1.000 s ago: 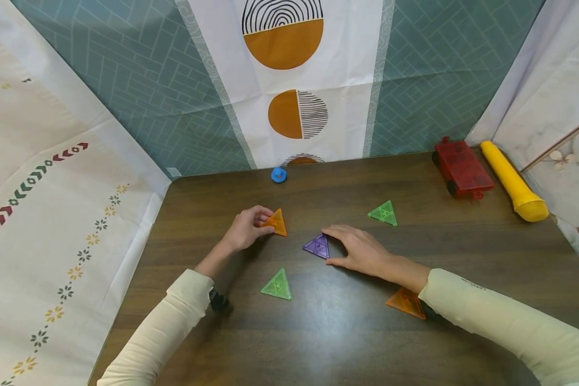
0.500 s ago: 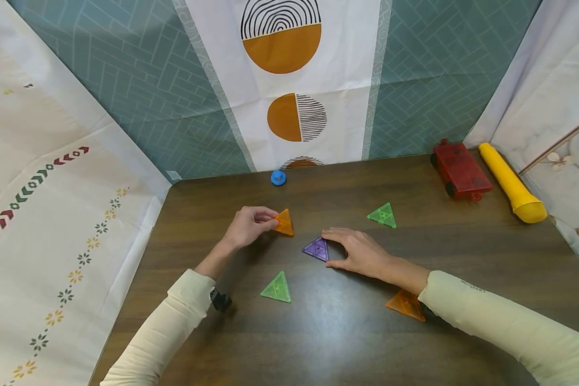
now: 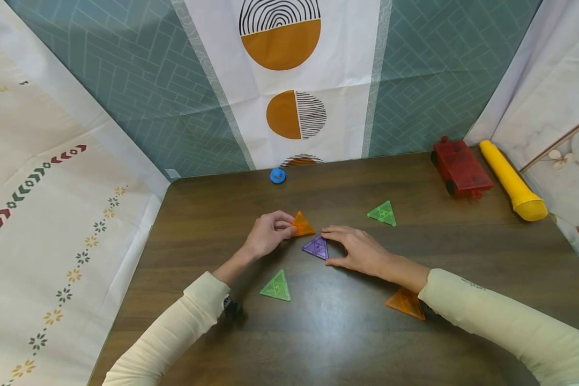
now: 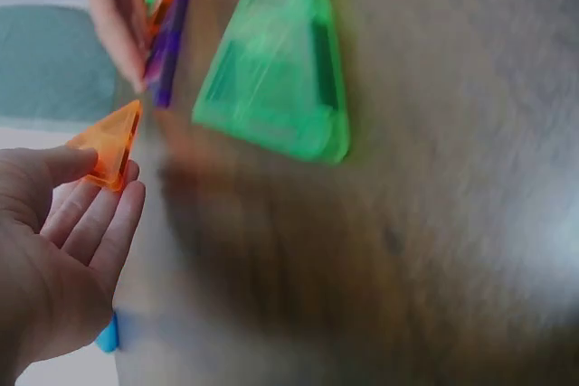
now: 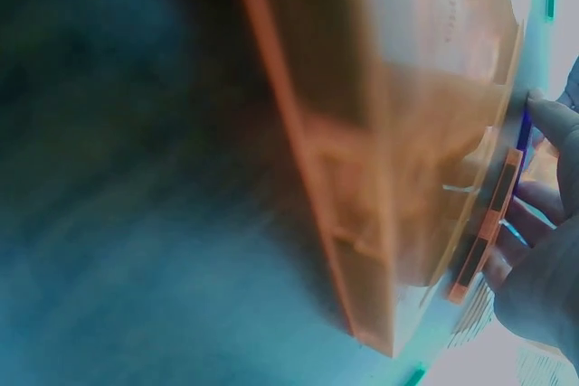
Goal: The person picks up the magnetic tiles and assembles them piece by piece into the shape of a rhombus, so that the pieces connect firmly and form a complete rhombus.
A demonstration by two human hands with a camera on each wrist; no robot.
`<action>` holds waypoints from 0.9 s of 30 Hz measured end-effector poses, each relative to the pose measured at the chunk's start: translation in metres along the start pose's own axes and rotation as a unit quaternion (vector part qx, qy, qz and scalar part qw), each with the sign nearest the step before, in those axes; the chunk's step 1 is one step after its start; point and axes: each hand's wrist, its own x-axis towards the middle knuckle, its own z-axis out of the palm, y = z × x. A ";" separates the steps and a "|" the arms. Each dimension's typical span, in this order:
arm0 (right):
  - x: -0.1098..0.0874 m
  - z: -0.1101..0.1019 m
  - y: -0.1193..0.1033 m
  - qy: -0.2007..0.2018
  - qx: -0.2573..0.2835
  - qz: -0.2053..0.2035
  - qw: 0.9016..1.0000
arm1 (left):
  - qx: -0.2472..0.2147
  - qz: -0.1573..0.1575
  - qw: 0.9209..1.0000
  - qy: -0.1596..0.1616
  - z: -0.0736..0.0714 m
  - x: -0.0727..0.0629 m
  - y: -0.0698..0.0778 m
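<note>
My left hand (image 3: pixel 270 234) pinches an orange translucent triangular magnetic tile (image 3: pixel 302 225) between thumb and fingers, tilted close over the table. The left wrist view shows the thumb on the face of this orange tile (image 4: pixel 110 146). Just to its right, a purple triangular magnetic tile (image 3: pixel 317 247) lies on the table. My right hand (image 3: pixel 359 250) holds the purple tile, with thumb and fingertips at its right corners. A green triangular tile (image 3: pixel 277 287) lies nearer me, below the left hand. Another orange tile (image 3: pixel 406 303) lies partly hidden beneath my right forearm.
A second green tile (image 3: pixel 383 213) lies beyond the right hand. At the table's back edge is a small round blue object (image 3: pixel 277 175). A red toy cart (image 3: pixel 463 169) and a yellow toy microphone (image 3: pixel 513 182) occupy the back right corner. Patterned cloth hangs behind.
My left hand has moved right with the orange tile, bringing it up beside the purple one and turning it slightly. The right hand and the purple tile have stayed put.
</note>
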 end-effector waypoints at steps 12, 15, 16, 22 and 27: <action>0.000 -0.002 -0.002 -0.003 -0.012 0.002 1.000 | 0.015 0.041 0.998 0.052 0.027 -0.009 0.005; 0.000 -0.002 -0.002 -0.002 -0.015 0.002 1.000 | 0.016 0.048 0.997 0.055 0.029 -0.011 0.007; 0.000 -0.002 -0.002 -0.002 -0.015 0.003 1.000 | 0.018 0.046 0.997 0.054 0.030 -0.012 0.007; 0.000 -0.002 -0.003 -0.001 -0.015 0.004 1.000 | 0.025 0.051 0.998 0.038 0.030 -0.017 0.008; 0.001 -0.002 -0.002 -0.002 -0.020 0.000 1.000 | 0.042 0.083 0.995 0.030 0.031 -0.019 0.006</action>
